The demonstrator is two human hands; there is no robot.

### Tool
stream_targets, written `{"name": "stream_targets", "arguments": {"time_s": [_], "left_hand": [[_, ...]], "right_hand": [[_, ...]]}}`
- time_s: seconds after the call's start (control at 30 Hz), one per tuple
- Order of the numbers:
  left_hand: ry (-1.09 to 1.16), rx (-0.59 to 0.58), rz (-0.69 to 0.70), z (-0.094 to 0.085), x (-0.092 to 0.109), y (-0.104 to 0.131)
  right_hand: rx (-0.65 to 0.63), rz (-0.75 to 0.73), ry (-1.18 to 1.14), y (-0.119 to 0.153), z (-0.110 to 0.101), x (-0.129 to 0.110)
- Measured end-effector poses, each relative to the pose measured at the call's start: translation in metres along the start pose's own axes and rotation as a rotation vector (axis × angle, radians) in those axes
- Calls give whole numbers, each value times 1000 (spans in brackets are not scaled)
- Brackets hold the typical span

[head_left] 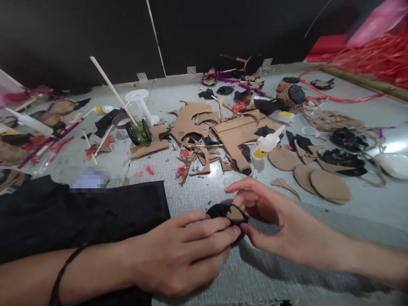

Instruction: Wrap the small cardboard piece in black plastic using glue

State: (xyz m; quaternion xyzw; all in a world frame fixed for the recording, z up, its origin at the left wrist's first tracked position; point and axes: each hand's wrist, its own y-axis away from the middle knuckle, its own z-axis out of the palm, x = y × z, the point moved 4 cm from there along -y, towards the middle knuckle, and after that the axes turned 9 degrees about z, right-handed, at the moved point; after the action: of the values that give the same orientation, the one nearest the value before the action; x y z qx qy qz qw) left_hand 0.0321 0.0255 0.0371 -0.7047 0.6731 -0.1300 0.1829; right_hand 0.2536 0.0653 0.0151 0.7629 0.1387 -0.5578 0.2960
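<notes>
A small cardboard piece wrapped in black plastic (236, 213) lies low in front of me, with bare brown cardboard showing at its middle. My left hand (185, 250) rests over its left and near side, fingers pressed on it. At its right edge, my right hand (274, 216) touches it with fingers curled round, thumb and fingertips against the rim. The underside of the piece is hidden. A black plastic sheet (127, 208) is spread on the left, partly under my left forearm.
Cardboard scraps (194, 123) cover the table's middle. A glue bottle (267, 143) lies beside cardboard discs (330, 185) on the right. A white spool (142, 108) and a green roll with a stick (139, 132) stand left of centre. Red string (376, 59) is piled back right.
</notes>
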Motion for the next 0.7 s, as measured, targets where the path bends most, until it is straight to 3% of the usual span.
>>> {"name": "stream_targets", "arguments": {"time_s": [0.7], "left_hand": [[43,37,38,-4,2,-3]], "right_hand": [[3,-33,47,0,-1,-9]]}}
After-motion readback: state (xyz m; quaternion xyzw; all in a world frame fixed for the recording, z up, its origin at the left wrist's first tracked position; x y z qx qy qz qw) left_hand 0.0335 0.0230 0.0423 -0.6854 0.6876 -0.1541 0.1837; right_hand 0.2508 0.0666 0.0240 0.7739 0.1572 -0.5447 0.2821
